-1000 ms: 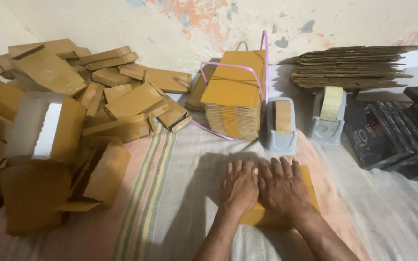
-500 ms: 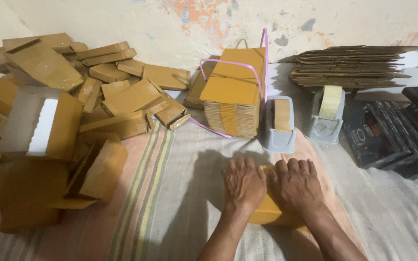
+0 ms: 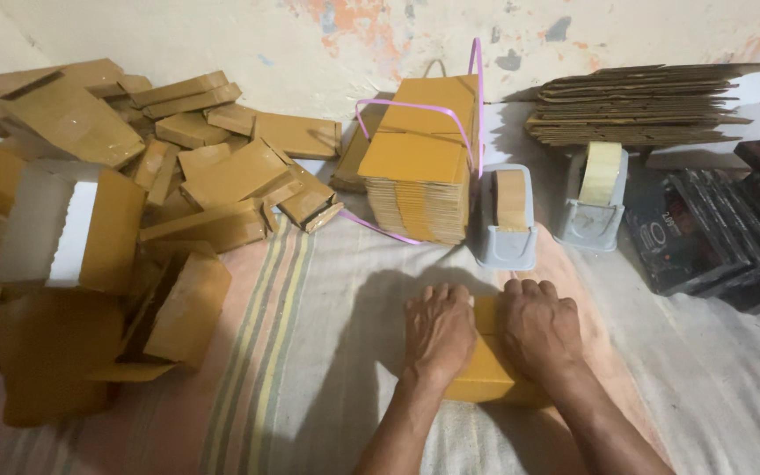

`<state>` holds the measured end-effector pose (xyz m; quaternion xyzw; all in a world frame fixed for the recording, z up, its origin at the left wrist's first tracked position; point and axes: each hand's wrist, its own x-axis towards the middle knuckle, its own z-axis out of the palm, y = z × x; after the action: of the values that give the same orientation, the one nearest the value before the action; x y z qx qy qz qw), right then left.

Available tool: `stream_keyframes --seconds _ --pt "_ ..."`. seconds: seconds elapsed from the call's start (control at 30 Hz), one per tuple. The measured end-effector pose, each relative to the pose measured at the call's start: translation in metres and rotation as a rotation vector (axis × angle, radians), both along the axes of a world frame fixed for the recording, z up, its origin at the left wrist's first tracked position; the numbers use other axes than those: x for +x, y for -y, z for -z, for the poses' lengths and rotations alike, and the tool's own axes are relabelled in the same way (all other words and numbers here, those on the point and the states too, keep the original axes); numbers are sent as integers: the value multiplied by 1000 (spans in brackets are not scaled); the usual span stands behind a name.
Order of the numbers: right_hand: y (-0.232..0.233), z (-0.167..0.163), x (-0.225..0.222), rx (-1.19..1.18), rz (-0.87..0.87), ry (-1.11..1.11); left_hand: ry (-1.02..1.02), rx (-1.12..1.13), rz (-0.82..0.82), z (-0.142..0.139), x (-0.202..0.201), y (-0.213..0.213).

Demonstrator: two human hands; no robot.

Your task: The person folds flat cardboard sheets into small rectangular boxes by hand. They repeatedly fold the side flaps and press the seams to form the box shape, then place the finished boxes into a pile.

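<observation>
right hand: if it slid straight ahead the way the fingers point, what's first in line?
Probably the grey tape dispenser just beyond the right hand, which lies flat on the cardboard box. A strip of bare cloth lies between; exact alignment is uncertain.

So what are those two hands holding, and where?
Both press flat on a yellow-brown cardboard piece: left hand on its left part, right hand on its right.
</observation>
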<state>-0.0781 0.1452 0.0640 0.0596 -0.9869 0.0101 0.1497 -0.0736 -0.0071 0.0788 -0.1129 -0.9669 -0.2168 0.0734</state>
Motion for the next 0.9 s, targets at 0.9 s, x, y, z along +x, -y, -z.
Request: stream_keyframes --seconds 0.9 --pt "7 -28 13 -58 18 87 -60 -7 -19 12 -2 3"
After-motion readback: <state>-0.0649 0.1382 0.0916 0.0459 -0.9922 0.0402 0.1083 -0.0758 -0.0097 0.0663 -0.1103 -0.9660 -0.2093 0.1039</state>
